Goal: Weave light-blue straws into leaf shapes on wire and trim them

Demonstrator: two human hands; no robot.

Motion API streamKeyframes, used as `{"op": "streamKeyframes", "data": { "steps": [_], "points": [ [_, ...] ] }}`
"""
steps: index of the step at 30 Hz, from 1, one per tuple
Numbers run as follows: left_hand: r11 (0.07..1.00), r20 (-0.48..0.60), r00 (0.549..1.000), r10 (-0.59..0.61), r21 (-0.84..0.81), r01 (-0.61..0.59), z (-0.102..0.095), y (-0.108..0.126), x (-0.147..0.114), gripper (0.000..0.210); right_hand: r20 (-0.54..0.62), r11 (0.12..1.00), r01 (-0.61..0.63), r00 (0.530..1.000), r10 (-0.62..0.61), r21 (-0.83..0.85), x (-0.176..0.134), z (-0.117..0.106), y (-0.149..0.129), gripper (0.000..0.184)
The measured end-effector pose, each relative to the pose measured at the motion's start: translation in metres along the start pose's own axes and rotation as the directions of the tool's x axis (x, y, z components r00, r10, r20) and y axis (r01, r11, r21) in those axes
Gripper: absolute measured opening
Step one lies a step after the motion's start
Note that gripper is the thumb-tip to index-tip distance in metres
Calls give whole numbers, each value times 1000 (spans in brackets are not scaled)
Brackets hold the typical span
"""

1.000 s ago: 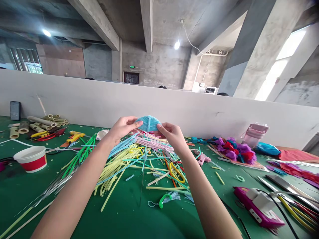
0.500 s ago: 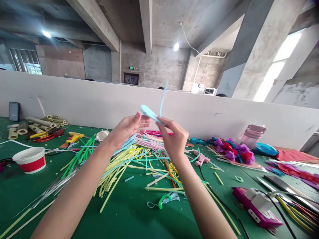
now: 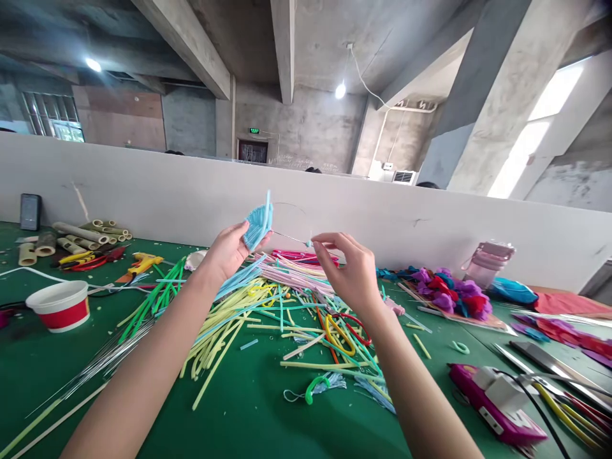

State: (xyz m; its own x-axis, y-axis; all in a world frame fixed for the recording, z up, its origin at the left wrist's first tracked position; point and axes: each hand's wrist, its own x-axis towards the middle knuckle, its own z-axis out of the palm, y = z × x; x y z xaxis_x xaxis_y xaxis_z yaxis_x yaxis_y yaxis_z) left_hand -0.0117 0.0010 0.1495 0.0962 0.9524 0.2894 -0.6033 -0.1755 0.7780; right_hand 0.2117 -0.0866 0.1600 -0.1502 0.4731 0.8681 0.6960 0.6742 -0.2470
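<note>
My left hand (image 3: 229, 252) is closed on a light blue, ribbed, fan-shaped piece (image 3: 257, 228), which looks made of fuzzy pipe cleaners. A loose blue strand sticks up along it. From the piece a thin wire (image 3: 289, 238) runs right to a tiny blue tuft at the fingertips of my right hand (image 3: 348, 264), whose thumb and index finger are pinched together there. Both hands are raised over a heap of yellow pipe cleaners (image 3: 222, 319), with pink strands (image 3: 296, 271) and green ones (image 3: 153, 299) around it. Scissors with yellow and red handles (image 3: 340, 335) lie below my right hand.
At left stand a paper cup (image 3: 60, 307), bamboo pieces (image 3: 88, 236) and a yellow glue gun (image 3: 145, 262). A magenta power strip (image 3: 497, 408), pliers (image 3: 568, 401) and a pink bottle (image 3: 488, 261) are at right. A white partition (image 3: 430, 223) closes off the table's back.
The blue piece has turned from edge-on to its broad face and passed from my right hand into my left. My right hand has moved right, and the wire between the hands now shows.
</note>
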Motion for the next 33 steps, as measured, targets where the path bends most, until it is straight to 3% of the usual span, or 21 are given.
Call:
{"op": "streamKeyframes", "data": {
  "steps": [2,3,4,6,7,8,11,14,16,22,24,26,28,30,33],
  "points": [
    [998,-22,999,-49,-48,47,-6,-1,5,34,177,994,-65,981,79,-85,-9,-16,6,20],
    [996,-26,998,-65,-66,63,-8,-1,7,37,305,985,-101,942,139,-138,-16,-23,11,21],
    [994,-26,997,-72,-82,70,-11,-1,9,39,438,972,-133,875,208,-196,-24,-29,18,21],
    [991,-30,997,-75,-110,72,-16,-1,12,38,627,918,-188,681,377,-348,-43,-36,36,24],
    [989,-33,996,-80,-125,75,-18,-1,12,37,651,872,-208,593,473,-444,-54,-36,47,24],
    [987,-33,996,-89,-140,83,-20,-1,12,36,638,821,-220,537,553,-526,-65,-33,58,25],
    [974,-25,991,-132,-188,125,-21,-1,11,35,601,726,-185,447,662,-662,-94,-13,88,34],
    [964,-27,989,-148,-228,138,-20,0,10,35,573,692,-147,455,682,-707,-114,13,103,43],
    [959,-39,988,-147,-252,133,-19,2,9,35,545,688,-155,498,674,-709,-122,25,107,49],
    [946,-115,983,-141,-309,99,-18,8,9,32,372,673,-189,713,595,-715,-127,28,115,56],
    [944,-128,983,-133,-318,87,-19,9,9,32,263,662,-216,796,545,-717,-125,24,119,54],
    [940,-138,982,-131,-332,79,-19,9,10,32,137,671,-298,846,515,-679,-122,21,122,51],
    [930,-163,978,-132,-361,65,-19,9,11,32,7,718,-445,848,530,-536,-119,20,124,47],
    [917,-203,971,-126,-397,36,-19,10,12,31,-81,765,-592,801,593,-252,-114,21,123,44],
    [900,-247,962,-118,-436,-2,-20,12,13,32,-153,749,-646,733,663,147,-101,23,117,44]
  ]
}}
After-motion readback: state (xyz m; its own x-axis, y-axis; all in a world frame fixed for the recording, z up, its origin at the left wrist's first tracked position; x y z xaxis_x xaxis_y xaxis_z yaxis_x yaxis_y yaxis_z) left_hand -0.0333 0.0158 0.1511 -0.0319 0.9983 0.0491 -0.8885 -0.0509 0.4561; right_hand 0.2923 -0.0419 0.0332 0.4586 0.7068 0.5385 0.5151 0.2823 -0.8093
